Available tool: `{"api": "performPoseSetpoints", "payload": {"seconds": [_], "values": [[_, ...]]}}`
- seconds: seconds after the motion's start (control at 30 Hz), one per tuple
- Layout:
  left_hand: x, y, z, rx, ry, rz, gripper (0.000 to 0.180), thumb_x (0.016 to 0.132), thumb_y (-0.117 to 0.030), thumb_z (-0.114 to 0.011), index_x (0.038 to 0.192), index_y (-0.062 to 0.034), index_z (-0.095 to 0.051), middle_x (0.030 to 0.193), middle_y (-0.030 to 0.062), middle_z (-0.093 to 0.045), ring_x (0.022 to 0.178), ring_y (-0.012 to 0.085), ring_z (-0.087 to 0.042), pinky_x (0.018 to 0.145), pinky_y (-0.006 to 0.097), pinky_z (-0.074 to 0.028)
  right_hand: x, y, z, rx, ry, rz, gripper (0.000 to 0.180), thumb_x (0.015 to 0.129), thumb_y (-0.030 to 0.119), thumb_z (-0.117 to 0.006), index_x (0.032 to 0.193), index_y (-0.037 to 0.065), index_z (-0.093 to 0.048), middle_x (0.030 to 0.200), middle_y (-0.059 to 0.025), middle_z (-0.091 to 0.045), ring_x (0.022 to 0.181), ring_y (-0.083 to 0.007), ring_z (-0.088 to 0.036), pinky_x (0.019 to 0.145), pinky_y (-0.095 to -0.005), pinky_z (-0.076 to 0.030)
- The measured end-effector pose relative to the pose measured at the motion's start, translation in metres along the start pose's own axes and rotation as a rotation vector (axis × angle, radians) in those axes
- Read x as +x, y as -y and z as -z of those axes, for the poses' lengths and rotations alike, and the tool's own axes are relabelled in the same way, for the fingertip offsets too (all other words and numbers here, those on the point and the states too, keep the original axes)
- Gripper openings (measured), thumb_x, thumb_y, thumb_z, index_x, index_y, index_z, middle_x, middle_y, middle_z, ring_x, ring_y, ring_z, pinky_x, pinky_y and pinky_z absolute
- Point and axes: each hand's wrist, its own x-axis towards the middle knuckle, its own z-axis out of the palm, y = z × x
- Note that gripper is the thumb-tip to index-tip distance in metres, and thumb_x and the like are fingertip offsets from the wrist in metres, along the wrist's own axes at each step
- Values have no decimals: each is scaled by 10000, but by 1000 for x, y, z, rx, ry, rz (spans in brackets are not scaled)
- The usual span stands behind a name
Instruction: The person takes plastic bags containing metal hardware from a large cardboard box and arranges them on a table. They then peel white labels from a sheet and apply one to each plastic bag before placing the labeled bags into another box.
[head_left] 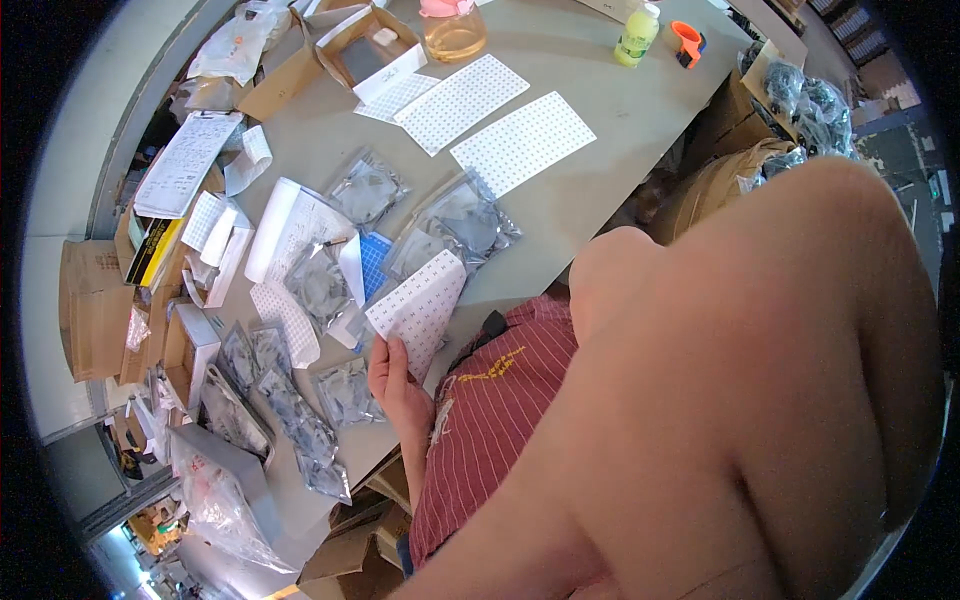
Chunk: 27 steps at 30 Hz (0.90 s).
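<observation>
My left hand (399,385) grips a white sheet of small printed stickers (420,305) by its lower edge, thumb on top, close to my striped red shirt. The sheet tilts up over the table edge, partly covering clear plastic bags (455,225) with grey contents. My right arm is raised and fills the right side of the picture, elbow bent; its hand is out of sight. Beside the sheet lie a bagged part (322,285), a blue gridded piece (374,258) and a curled white printed sheet (290,230). Another small bag (347,392) rests just left of my left hand.
Several sticker sheets (525,140) lie farther along the grey table (570,60). Around them stand an open box (370,50), a jar of amber liquid (455,35), a yellow-green bottle (637,35) and an orange tape dispenser (687,42). Cartons (95,310) and a clipboard (187,165) line the left.
</observation>
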Motion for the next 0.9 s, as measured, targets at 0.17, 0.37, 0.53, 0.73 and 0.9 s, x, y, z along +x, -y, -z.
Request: {"api": "performPoseSetpoints", "payload": {"seconds": [0.17,0.37,0.53,0.73,0.9], "values": [[-2,0,-2,18,5,-22,365,986,-133,-516,1290,67,-523,1197,120,-618,1047,186,-609,920,321,-486,-2,-2,-1,9,-6,22,300,823,233,-703,617,51,-585,638,-38,-582,589,-205,-531,743,-534,-503],[2,-5,-9,13,29,-2,362,986,-138,-515,1284,67,-526,1194,121,-617,1045,180,-608,910,315,-487,-3,-1,-2,12,-9,39,305,819,231,-700,607,51,-574,624,-40,-572,576,-213,-522,750,-532,-495],[-1,-6,-7,42,-3,-8,367,988,-143,-512,1284,74,-522,1186,118,-617,1040,175,-606,906,310,-484,-5,-3,-1,17,-13,49,310,815,230,-697,599,51,-565,613,-41,-563,566,-219,-514,755,-530,-488],[1,-10,-14,15,24,-11,371,986,-143,-515,1285,75,-523,1184,121,-619,1033,173,-608,907,302,-482,-6,-5,0,31,-15,74,316,811,228,-694,590,51,-554,600,-42,-553,552,-227,-505,762,-527,-479],[0,-8,-9,21,5,-15,360,985,-133,-512,1283,67,-529,1183,113,-617,1038,167,-598,907,299,-477,-4,-10,5,55,-23,92,321,807,226,-691,582,51,-545,589,-43,-545,542,-234,-498,767,-525,-472]]}}
